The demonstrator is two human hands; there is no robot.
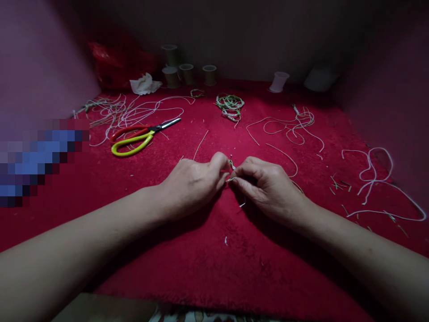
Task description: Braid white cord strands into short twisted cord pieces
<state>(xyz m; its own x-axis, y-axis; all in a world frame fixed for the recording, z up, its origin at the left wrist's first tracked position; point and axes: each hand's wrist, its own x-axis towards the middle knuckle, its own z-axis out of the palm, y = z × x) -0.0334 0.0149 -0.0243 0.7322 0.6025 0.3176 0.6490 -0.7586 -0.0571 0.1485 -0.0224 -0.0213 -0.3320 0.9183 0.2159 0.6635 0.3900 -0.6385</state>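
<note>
Between my two hands is a small braided cord (232,165), white and green, with loose thin ends trailing onto the red cloth. My left hand (197,181) pinches it from the left with thumb and forefinger. From the right, the fingertips of my right hand (268,183) pinch the same cord, almost touching the left fingers. One tan strand curves out beyond the right hand, and a short white end hangs below it. Part of the cord is hidden by the fingers. Scissors (144,136) with red and yellow handles lie beyond my left hand.
A red cloth (208,268) covers the table. At the back stand several thread spools (209,75), a crumpled tissue (145,84) and a red plastic bag (117,62). A coiled braided cord (229,105) lies ahead. Loose white cords (375,181) and clippings lie right; tangled strands (117,112) lie left.
</note>
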